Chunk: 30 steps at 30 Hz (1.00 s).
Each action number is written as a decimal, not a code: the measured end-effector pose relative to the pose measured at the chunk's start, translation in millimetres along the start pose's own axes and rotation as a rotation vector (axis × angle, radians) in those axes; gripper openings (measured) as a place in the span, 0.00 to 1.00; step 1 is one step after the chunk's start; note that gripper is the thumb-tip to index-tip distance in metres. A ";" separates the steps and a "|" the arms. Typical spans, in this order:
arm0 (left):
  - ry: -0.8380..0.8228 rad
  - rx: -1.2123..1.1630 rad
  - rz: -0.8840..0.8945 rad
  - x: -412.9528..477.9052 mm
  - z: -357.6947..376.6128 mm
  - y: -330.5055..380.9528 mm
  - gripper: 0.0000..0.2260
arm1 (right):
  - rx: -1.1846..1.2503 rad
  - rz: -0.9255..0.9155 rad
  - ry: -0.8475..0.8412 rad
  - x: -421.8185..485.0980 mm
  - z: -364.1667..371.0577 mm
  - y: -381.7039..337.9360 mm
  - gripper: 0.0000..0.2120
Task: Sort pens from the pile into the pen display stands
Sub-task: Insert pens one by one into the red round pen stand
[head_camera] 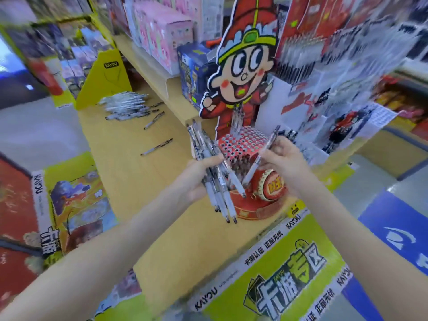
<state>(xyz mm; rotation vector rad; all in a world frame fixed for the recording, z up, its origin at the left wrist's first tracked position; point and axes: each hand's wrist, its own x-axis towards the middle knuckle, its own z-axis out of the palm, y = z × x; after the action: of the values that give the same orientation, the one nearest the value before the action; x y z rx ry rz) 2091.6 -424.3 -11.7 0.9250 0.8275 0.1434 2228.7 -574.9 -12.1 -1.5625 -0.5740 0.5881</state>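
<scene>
The left hand (pixel 196 179) grips a bundle of pens (pixel 217 191), perhaps half a dozen, too blurred to count, with slim white barrels, dark tips down. The right hand (pixel 286 164) pinches one single pen (pixel 252 169) just above the front of the red cardboard pen display stand (pixel 240 147) – a block of round holes near the counter's (pixel 143 181) front-right edge, a few pens upright at its back. The pile (pixel 125 105) lies at the far-left end; two loose pens (pixel 154 120) lie between. The front-edge banner (pixel 278 262) reads "KAYOU".
</scene>
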 end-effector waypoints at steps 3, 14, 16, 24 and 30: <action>0.077 -0.085 0.055 -2.7 22.2 -8.7 0.14 | 0.004 -0.043 -0.017 12.5 -33.9 -5.0 0.06; 0.135 -0.164 0.072 16.9 80.4 -5.6 0.06 | -0.171 -0.117 -0.066 91.6 -114.3 -22.2 0.06; 0.124 -0.157 0.094 22.3 92.6 -2.3 0.06 | -0.178 -0.136 -0.063 94.6 -126.5 -19.0 0.07; 0.180 -0.146 0.147 48.0 142.7 -1.8 0.04 | -0.236 -0.302 -0.118 111.9 -189.9 -6.6 0.29; 0.279 -0.181 0.183 63.3 180.1 -16.3 0.04 | -0.244 -0.293 -0.256 136.1 -210.1 17.0 0.18</action>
<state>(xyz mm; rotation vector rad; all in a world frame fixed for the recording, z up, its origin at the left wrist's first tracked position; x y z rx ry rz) 2255.3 -523.3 -1.6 0.8186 0.9686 0.5074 2470.8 -640.1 -20.8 -1.5997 -1.0819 0.5108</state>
